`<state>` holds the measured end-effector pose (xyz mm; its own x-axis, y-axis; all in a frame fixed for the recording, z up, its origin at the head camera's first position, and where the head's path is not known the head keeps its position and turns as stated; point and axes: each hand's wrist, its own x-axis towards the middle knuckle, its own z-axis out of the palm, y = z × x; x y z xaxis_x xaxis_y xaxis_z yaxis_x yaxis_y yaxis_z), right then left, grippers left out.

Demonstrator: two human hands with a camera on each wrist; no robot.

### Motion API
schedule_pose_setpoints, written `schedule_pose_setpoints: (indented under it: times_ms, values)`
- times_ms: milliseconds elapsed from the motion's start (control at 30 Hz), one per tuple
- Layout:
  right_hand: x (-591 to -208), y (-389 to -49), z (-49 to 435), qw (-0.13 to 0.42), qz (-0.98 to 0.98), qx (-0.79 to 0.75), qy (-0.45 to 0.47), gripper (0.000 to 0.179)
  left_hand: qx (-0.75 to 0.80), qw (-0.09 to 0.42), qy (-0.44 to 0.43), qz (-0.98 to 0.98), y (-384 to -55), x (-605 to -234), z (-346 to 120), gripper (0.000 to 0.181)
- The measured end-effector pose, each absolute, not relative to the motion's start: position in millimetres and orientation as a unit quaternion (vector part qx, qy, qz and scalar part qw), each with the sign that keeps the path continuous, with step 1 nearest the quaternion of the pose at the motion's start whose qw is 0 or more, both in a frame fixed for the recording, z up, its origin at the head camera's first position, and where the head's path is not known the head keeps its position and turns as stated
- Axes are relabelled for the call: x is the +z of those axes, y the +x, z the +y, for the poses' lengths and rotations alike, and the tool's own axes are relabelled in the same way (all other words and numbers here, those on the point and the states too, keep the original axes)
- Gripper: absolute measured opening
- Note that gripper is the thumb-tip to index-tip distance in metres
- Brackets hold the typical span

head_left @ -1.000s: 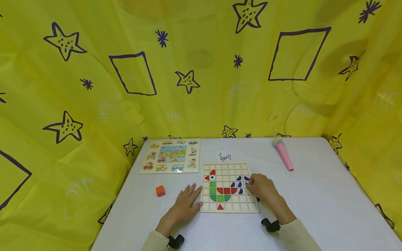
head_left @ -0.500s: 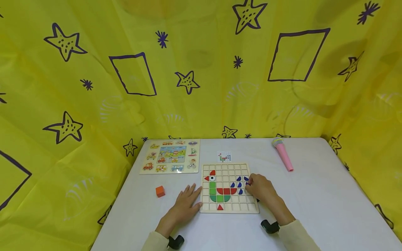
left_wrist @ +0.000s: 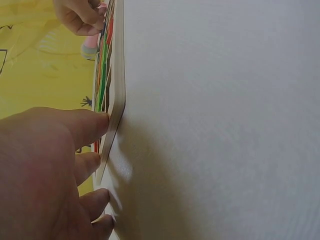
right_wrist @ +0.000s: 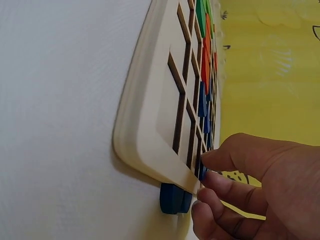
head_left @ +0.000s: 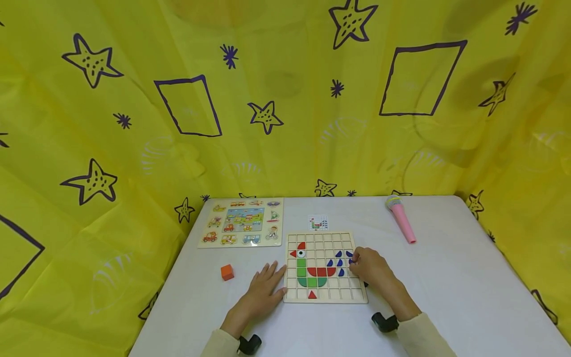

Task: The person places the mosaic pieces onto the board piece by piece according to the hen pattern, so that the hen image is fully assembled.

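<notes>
A wooden grid board (head_left: 324, 295) lies on the white table, with red, green and blue pieces set in its cells as a bird shape. At its right side my right hand (head_left: 373, 267) pinches a small blue piece (right_wrist: 202, 173) with thumb and fingers, over a cell of the last column. Its fingers partly hide this piece. More blue pieces (right_wrist: 174, 199) lie on the table against the board's right edge, mostly hidden in the head view. My left hand (head_left: 263, 293) touches the board's left edge with fingers extended. A red triangle (head_left: 312, 294) sits in the bottom row.
Behind the board lies a small picture card (head_left: 318, 222) showing a bird pattern. A vehicle puzzle board (head_left: 208, 218) is at the back left, an orange cube (head_left: 227, 272) left of my left hand, and a pink toy microphone (head_left: 402, 220) at the back right. Yellow cloth surrounds the table.
Almost nothing differs. My right hand stays at the board's right column, its fingers shifting only slightly around the blue piece. The left hand has not moved.
</notes>
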<state>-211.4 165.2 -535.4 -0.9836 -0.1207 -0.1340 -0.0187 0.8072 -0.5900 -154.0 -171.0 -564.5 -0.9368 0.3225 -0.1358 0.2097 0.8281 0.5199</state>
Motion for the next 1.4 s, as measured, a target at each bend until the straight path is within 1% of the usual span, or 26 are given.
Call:
schedule_pose_setpoints:
  times_ms: [133, 400, 600, 800, 1000, 1200, 1400]
  values:
    - [-536, -212, 166, 0.088, 0.946, -0.309, -0.036, 0.014, 0.256, 0.111, 0.14, 0.95, -154, -565, -171, 0.064]
    - [-537, -212, 163, 0.073, 0.948, -0.309, -0.034, 0.018, 0.257, 0.109, 0.141, 0.95, -154, -565, -171, 0.064]
    - [-536, -211, 162, 0.072, 0.948, -0.309, -0.031, 0.015, 0.261, 0.106, 0.145, 0.949, -155, -565, -171, 0.064]
    - [-536, -210, 162, 0.059, 0.949, -0.307, -0.039, 0.016, 0.261, 0.104, 0.148, 0.948, -155, -565, -171, 0.064]
    - [-534, -208, 163, 0.06, 0.947, -0.313, -0.041, 0.013, 0.264, 0.102, 0.151, 0.947, -155, -565, -171, 0.064]
    - [-527, -203, 174, 0.065, 0.942, -0.329, -0.033, 0.014, 0.27, 0.107, 0.144, 0.946, -155, -564, -171, 0.063]
    - [-525, -203, 196, 0.064, 0.951, -0.301, -0.031, 0.016, 0.27, 0.11, 0.142, 0.946, -154, -564, -171, 0.064]
